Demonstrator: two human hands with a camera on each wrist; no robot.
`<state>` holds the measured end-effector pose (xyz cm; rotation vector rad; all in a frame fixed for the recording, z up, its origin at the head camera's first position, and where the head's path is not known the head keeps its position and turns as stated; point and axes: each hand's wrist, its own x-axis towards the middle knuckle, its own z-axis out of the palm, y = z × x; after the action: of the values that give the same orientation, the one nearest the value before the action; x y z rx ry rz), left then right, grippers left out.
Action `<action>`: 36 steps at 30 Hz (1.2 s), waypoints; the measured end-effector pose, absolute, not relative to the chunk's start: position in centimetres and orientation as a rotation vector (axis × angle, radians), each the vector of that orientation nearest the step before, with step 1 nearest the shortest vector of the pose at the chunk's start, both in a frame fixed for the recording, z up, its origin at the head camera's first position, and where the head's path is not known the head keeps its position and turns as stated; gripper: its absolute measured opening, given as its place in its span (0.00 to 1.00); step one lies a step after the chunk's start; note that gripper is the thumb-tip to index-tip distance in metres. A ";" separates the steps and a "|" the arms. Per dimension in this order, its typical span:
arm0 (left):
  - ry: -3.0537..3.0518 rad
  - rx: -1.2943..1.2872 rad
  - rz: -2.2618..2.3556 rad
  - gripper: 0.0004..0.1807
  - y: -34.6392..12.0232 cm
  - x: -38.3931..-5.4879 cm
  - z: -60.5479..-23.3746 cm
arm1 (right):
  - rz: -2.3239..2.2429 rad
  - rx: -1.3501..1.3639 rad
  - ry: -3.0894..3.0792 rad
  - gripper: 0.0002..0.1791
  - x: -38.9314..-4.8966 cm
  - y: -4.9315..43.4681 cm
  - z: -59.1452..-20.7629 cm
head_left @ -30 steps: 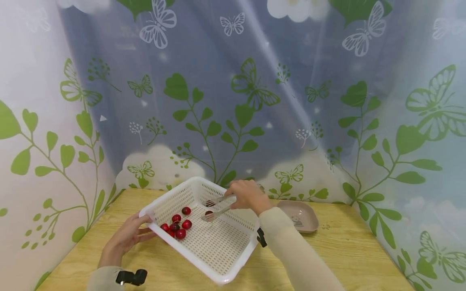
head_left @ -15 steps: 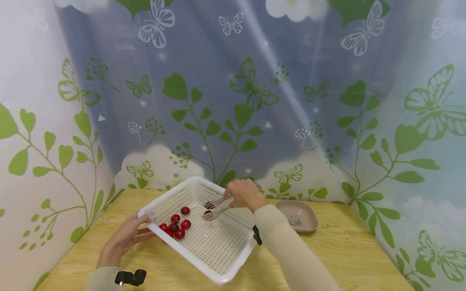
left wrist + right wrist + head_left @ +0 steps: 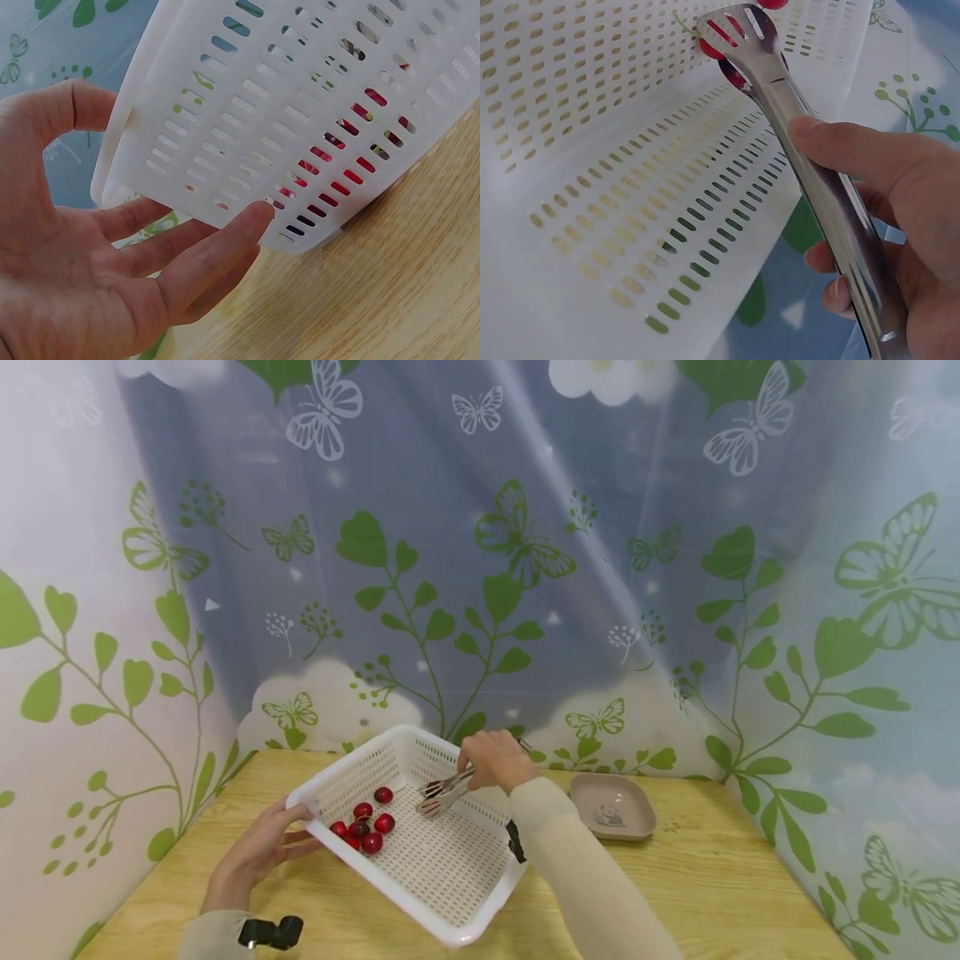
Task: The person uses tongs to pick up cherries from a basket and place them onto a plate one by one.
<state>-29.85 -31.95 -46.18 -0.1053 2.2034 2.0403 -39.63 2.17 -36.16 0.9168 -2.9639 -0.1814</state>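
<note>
A white perforated plastic basket (image 3: 390, 882) stands tilted on the table, with several red cherries (image 3: 372, 842) at its left side. My left hand (image 3: 258, 852) holds its left corner: in the left wrist view the thumb hooks over the rim while fingertips press the outer wall (image 3: 176, 45). My right hand (image 3: 497, 758) grips metal tongs (image 3: 825, 195) over the basket's far side, their slotted heads reaching inside. In the right wrist view, a red cherry (image 3: 712, 49) with a green stem shows at the heads, partly hidden behind them.
A pinkish-brown dish (image 3: 628, 815) with a panda print sits right of the basket, close behind my right forearm. The wooden table (image 3: 720, 877) ends at a printed curtain (image 3: 420, 610) behind and on both sides.
The two heads of the tongs have drawn closer together inside the basket. My right hand and forearm have shifted slightly left. My left hand and the basket stay put.
</note>
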 end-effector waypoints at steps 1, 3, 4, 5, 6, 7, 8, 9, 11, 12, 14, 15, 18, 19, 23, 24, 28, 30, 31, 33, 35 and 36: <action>2.205 -0.105 2.039 0.35 -31.9 -29.8 -46.2 | -0.175 0.913 -2.971 0.17 -39.7 2.2 -36.2; 2.203 -0.107 2.043 0.35 -31.9 -29.9 -46.2 | -0.164 0.912 -2.979 0.17 -39.8 2.2 -36.3; 2.205 -0.109 2.041 0.35 -31.9 -29.9 -46.2 | -0.156 0.914 -2.981 0.17 -39.8 2.3 -36.3; 2.209 -0.110 2.040 0.35 -31.9 -29.9 -46.2 | -0.145 0.918 -2.981 0.17 -39.9 2.3 -36.4; 2.211 -0.113 2.041 0.35 -31.9 -29.9 -46.2 | -0.131 0.923 -2.978 0.17 -39.9 2.4 -36.4; 2.212 -0.116 2.041 0.35 -31.9 -29.9 -46.2 | -0.115 0.928 -2.973 0.17 -40.0 2.5 -36.4; 2.215 -0.119 2.040 0.35 -31.9 -29.9 -46.3 | -0.101 0.935 -2.964 0.17 -40.1 2.5 -36.3; 2.217 -0.119 2.039 0.35 -32.0 -29.9 -46.3 | -0.086 0.943 -2.953 0.17 -40.1 2.6 -36.3; 2.221 -0.117 2.039 0.35 -32.0 -29.8 -46.3 | -0.048 0.961 -2.933 0.18 -40.1 2.7 -36.1; 2.223 -0.117 2.037 0.35 -32.0 -29.8 -46.3 | -0.036 0.973 -2.919 0.18 -40.1 2.7 -36.0; 2.226 -0.118 2.034 0.35 -32.0 -29.8 -46.3 | -0.017 0.999 -2.885 0.18 -40.0 2.8 -35.6; 2.227 -0.117 2.033 0.35 -32.0 -29.8 -46.3 | -0.013 1.010 -2.870 0.18 -39.9 2.9 -35.4; 2.232 -0.118 2.029 0.35 -32.0 -29.7 -46.3 | 0.005 1.041 -2.820 0.18 -39.4 3.3 -34.9; 2.229 -0.118 2.032 0.35 -32.0 -29.7 -46.3 | 0.009 1.049 -2.804 0.18 -39.2 3.4 -34.7; 2.224 -0.112 2.033 0.35 -32.0 -29.6 -46.4 | 0.058 1.081 -2.753 0.19 -38.4 4.3 -34.1; 2.221 -0.114 2.036 0.35 -32.0 -29.6 -46.4 | 0.068 1.089 -2.738 0.19 -38.2 4.5 -34.0; 2.218 -0.116 2.039 0.36 -31.9 -29.6 -46.3 | 0.110 1.111 -2.659 0.19 -37.6 5.5 -33.8; 2.219 -0.116 2.040 0.36 -31.9 -29.6 -46.3 | 0.138 1.129 -2.609 0.18 -37.3 6.0 -33.7; 2.219 -0.117 2.041 0.36 -31.8 -29.6 -46.3 | 0.155 1.139 -2.582 0.18 -37.2 6.2 -33.7; 2.217 -0.118 2.044 0.36 -31.8 -29.6 -46.2 | 0.186 1.157 -2.533 0.17 -36.9 6.7 -33.7; 2.214 -0.115 2.044 0.35 -31.8 -29.7 -46.2 | 0.222 1.176 -2.485 0.17 -36.7 7.2 -33.6; 2.212 -0.116 2.045 0.35 -31.8 -29.7 -46.2 | 0.238 1.184 -2.465 0.17 -36.6 7.4 -33.6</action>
<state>-29.67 -31.80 -46.21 -0.1157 2.2125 2.0448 -36.59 7.39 -33.61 1.1844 -2.4653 0.2384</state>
